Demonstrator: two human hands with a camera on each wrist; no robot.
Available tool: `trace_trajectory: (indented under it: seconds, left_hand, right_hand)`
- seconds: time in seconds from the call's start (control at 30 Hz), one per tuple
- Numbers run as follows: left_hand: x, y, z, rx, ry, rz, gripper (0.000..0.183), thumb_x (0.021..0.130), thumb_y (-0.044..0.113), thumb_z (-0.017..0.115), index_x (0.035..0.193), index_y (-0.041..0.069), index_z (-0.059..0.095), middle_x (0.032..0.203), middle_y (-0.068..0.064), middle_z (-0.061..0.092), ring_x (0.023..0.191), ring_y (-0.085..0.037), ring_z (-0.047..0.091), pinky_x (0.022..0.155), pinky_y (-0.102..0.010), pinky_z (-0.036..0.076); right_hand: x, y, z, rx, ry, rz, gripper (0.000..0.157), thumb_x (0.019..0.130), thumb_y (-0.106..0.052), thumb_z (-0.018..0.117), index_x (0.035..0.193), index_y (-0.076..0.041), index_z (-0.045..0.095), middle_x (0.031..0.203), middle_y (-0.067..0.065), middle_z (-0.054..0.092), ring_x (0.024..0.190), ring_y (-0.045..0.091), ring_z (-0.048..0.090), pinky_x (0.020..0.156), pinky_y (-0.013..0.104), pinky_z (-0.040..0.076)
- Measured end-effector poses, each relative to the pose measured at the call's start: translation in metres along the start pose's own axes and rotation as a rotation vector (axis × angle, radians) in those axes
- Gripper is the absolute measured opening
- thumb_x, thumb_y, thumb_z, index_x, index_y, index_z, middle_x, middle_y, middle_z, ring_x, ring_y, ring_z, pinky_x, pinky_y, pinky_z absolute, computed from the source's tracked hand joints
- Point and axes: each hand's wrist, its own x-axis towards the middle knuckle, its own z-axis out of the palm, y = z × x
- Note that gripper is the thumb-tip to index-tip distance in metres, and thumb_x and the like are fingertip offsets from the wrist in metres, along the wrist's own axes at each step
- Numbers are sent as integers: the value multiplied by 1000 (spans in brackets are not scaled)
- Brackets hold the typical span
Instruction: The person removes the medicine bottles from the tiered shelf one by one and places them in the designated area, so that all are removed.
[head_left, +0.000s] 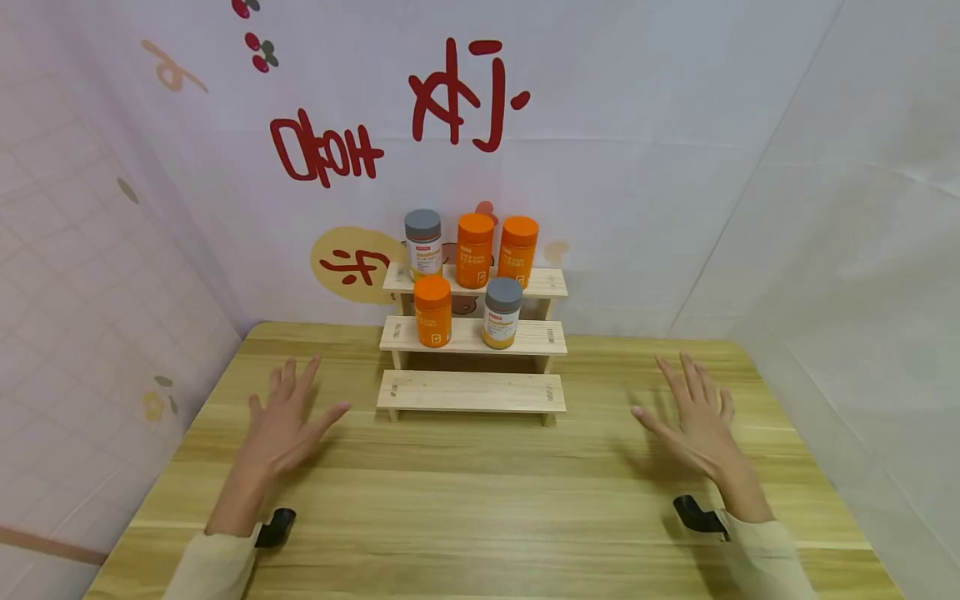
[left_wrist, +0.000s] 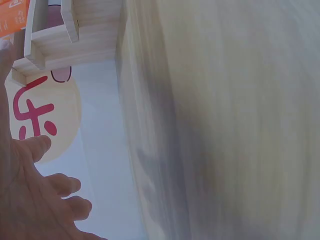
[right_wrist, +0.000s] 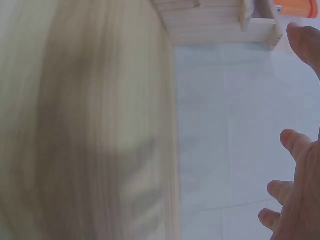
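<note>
Hold the left hand (head_left: 285, 425) out over the table (head_left: 480, 500), to the left of the rack (head_left: 471, 392), with fingers spread and gripping nothing. Hold the right hand (head_left: 699, 425) out likewise on the rack's right, fingers spread, thumb pointing inward. Cast shadows on the wood in both wrist views. Have the rack ahead, near the table's far edge, before the printed wall (head_left: 637, 167). Can count 5 jars on its 3 steps, all upright, well apart from both hands. See on the top step, left to right, 1 grey-lidded jar (head_left: 424, 252), 1 orange jar (head_left: 475, 254) and a 2nd orange jar (head_left: 517, 254). Find on the middle step a 3rd orange jar (head_left: 433, 317) at left and a 2nd grey-lidded jar (head_left: 502, 318) right of it. Wear pale sleeves (head_left: 217, 567).
</note>
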Motion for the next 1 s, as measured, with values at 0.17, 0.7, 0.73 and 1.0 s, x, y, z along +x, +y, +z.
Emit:
trace_trajectory:
  seconds: [0.17, 0.7, 0.73, 1.0]
  left_hand:
    - [6, 7, 5, -46, -21, -10, 94, 100, 66, 50, 167, 25, -1, 169, -27, -8, 154, -55, -6, 109, -87, -2]
    - [22, 21, 19, -226, -50, 12, 88, 103, 61, 48, 167, 27, -3, 172, -19, -3, 156, -50, 7, 117, -78, 10]
    - [24, 21, 21, -243, -48, 20, 87, 104, 60, 48, 167, 26, -2, 172, -18, -1, 156, -49, 7, 118, -77, 12]
    - [31, 27, 27, -381, -62, 9, 82, 105, 57, 47, 166, 32, 0, 172, -14, 11, 155, -47, 19, 120, -70, 22]
  right_hand:
    - [6, -9, 1, 41, 26, -16, 89, 97, -50, 64, 166, -33, 10, 174, 10, -5, 158, 46, -5, 111, 82, -8]
    - [24, -33, 4, 165, 7, -66, 84, 101, -44, 60, 166, -36, 7, 174, 9, -4, 154, 54, -1, 110, 83, -6]
    - [25, -34, 4, 170, 5, -68, 84, 101, -43, 60, 166, -36, 7, 174, 9, -4, 154, 54, -1, 110, 83, -6]
    - [35, -46, 4, 218, -22, -61, 83, 102, -43, 59, 166, -36, 8, 174, 6, -4, 158, 46, 0, 112, 82, -5]
